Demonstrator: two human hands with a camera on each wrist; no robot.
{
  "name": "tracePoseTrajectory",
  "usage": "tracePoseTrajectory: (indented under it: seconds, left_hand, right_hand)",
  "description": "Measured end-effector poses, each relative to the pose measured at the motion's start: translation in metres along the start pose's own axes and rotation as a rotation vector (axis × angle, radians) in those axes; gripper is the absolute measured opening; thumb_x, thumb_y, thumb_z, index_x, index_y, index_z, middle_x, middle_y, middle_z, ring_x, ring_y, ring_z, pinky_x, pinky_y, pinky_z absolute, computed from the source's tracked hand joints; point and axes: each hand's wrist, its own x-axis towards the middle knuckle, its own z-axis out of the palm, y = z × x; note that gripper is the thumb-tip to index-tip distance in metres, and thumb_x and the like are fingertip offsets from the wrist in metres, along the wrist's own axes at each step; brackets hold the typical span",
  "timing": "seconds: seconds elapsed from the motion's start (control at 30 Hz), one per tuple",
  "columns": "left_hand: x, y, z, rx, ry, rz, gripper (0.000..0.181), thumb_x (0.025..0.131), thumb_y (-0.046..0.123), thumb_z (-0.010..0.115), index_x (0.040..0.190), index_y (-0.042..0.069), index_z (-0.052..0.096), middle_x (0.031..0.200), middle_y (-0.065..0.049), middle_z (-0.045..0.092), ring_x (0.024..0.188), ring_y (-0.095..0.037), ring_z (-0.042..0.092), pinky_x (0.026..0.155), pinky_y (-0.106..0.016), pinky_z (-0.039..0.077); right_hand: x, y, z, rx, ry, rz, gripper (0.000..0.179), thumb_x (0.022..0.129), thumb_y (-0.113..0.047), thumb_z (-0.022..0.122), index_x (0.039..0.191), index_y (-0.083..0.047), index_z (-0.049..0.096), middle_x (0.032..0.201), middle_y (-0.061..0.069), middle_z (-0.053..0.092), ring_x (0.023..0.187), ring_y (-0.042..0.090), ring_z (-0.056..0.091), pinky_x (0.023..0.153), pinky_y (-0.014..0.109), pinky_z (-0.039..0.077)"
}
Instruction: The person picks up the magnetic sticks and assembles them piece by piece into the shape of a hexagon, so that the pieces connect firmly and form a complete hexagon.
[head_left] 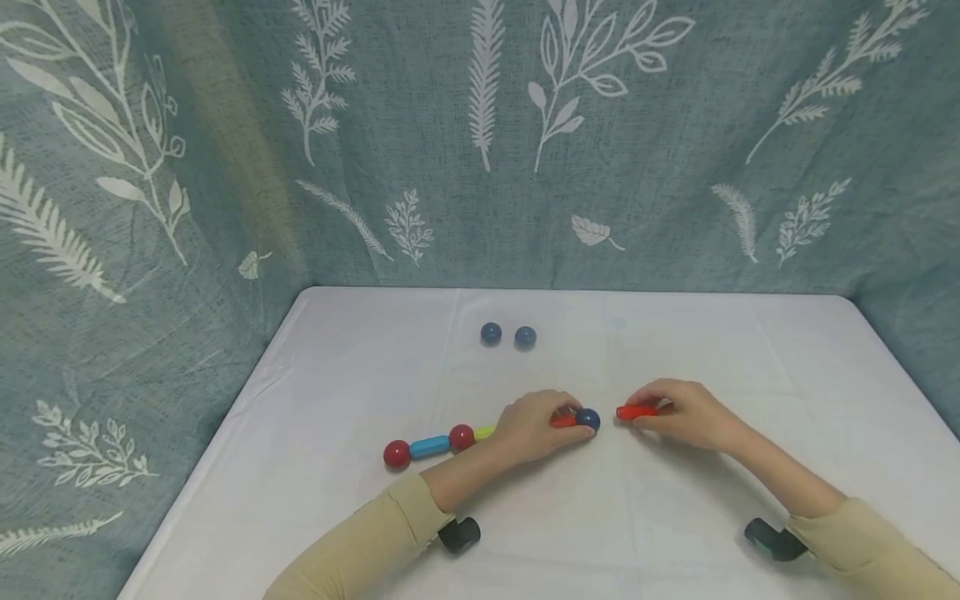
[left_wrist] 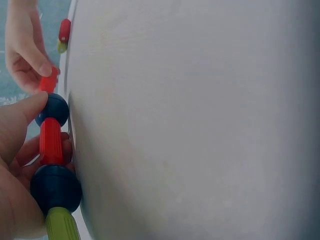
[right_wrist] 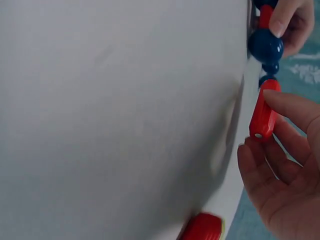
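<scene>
My left hand (head_left: 536,425) grips the right end of a bead chain (head_left: 429,447), with the thumb on its end blue ball (left_wrist: 52,110). The chain alternates balls with red, yellow-green and light-blue bars; its left end is a red ball (head_left: 397,454). Some of its middle is hidden behind the hand in the head view. To the right, my right hand (head_left: 682,412) pinches a loose red bar (right_wrist: 264,109) between thumb and fingers. Its tip points at the end ball, a small gap apart in the head view. A small blue knob (right_wrist: 270,67) sticks out of that ball.
Two loose blue balls, a left one (head_left: 491,334) and a right one (head_left: 526,337), lie farther back on the white table (head_left: 750,350). Another red piece (right_wrist: 202,227) with a yellow-green edge lies beyond the right hand. A patterned green-blue cloth (head_left: 450,217) hangs behind.
</scene>
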Motion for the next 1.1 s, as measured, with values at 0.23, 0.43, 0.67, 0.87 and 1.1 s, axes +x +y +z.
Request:
tracePoseTrajectory:
  seconds: [0.23,0.43,0.67,0.87,1.1]
  left_hand:
    - [-0.003,-0.002,-0.003,0.002,0.009,0.008,0.038,0.087,0.045,0.071,0.115,0.018,0.069,0.099,0.008,0.067,0.093,-0.009,0.061,0.078,-0.022,0.048]
    - [-0.005,-0.005,-0.005,-0.023,0.016,0.002,0.037,0.086,0.044,0.072,0.113,0.019,0.069,0.101,0.007,0.068,0.095,-0.010,0.062,0.079,-0.024,0.048]
    - [-0.009,-0.011,-0.009,-0.035,0.010,0.002,0.036,0.086,0.044,0.072,0.111,0.019,0.070,0.096,0.009,0.067,0.089,-0.008,0.060,0.076,-0.024,0.047]
    - [-0.013,-0.017,-0.015,-0.013,-0.001,-0.015,0.037,0.085,0.044,0.073,0.113,0.020,0.069,0.098,0.008,0.066,0.090,-0.008,0.058,0.077,-0.025,0.047]
    - [-0.009,-0.007,-0.016,0.085,0.030,0.068,0.042,0.087,0.043,0.071,0.120,0.017,0.067,0.111,0.004,0.066,0.102,-0.011,0.060,0.086,-0.026,0.049]
  right_hand:
    - [0.009,-0.006,0.012,0.030,-0.020,-0.063,0.020,0.085,-0.011,0.075,0.105,-0.010,0.072,0.102,0.000,0.070,0.094,0.019,0.065,0.078,0.029,0.054]
    - [0.014,-0.009,0.018,0.062,-0.044,-0.092,0.021,0.085,-0.010,0.075,0.106,-0.009,0.071,0.102,0.001,0.070,0.094,0.020,0.065,0.080,0.029,0.054]
    - [0.017,-0.012,0.022,0.070,-0.058,-0.087,0.022,0.085,-0.009,0.074,0.108,-0.009,0.071,0.103,0.001,0.069,0.096,0.019,0.064,0.081,0.029,0.053]
    - [0.018,-0.012,0.026,0.079,-0.059,-0.073,0.024,0.085,-0.008,0.073,0.108,-0.008,0.070,0.104,0.003,0.069,0.096,0.021,0.064,0.081,0.029,0.053]
    - [0.023,-0.014,0.034,0.109,-0.060,-0.092,0.023,0.086,-0.012,0.074,0.109,-0.011,0.070,0.105,0.001,0.070,0.096,0.019,0.065,0.081,0.028,0.053]
